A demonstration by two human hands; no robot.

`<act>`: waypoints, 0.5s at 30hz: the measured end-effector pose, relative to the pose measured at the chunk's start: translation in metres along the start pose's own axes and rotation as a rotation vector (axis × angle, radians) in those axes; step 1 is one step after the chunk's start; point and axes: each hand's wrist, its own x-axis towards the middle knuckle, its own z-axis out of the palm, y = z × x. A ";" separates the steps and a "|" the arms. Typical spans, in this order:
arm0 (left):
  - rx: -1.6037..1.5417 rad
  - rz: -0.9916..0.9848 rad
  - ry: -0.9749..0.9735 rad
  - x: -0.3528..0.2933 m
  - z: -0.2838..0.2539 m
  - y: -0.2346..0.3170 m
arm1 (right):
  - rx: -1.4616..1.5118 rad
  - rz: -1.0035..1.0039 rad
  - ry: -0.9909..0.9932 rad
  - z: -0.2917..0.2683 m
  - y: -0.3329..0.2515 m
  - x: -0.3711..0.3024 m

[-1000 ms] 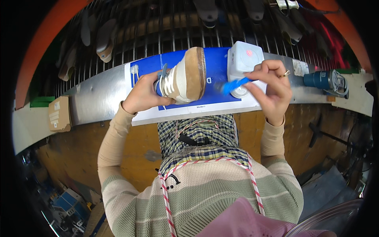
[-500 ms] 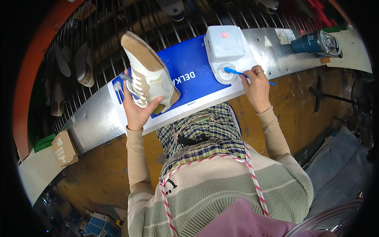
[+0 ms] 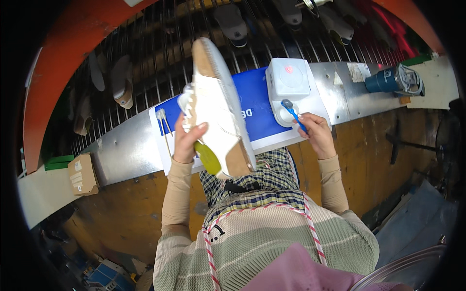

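Observation:
My left hand [image 3: 188, 139] is closed around the open collar side of a white and tan sneaker [image 3: 221, 109], thumb on its near side. The shoe is raised with its toe pointing away and its pale sole edge facing right; olive lining shows at the collar. My right hand [image 3: 318, 132] pinches a thin blue-handled brush [image 3: 297, 119] with a small, dark rounded head. That head is just in front of a white plastic dispenser [image 3: 290, 80], over its low round dish, which is partly hidden. Whether it touches the dish I cannot tell.
A blue and white sheet [image 3: 259, 114] covers part of the metal ledge [image 3: 125, 145]. Two thin sticks with pale heads [image 3: 164, 121] lie on it. A teal tumbler [image 3: 381, 81] stands right, a cardboard box [image 3: 82, 174] left. Beyond, several shoes [image 3: 230, 24] rest on rollers.
The sneaker has swung upright and come nearer, turning its sole edge to the right. The brush has turned steeper, its head lifting up and away from the dish's middle. The whole view has shifted slightly.

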 end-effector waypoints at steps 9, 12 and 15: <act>-0.075 -0.022 -0.178 -0.010 0.041 0.012 | -0.159 -0.787 0.030 0.103 -0.052 0.005; -0.047 -0.002 -0.175 -0.013 0.043 0.017 | -0.313 -0.940 0.124 0.111 -0.065 0.003; -0.007 0.051 -0.190 -0.016 0.044 0.023 | -0.434 -1.093 0.182 0.114 -0.076 0.006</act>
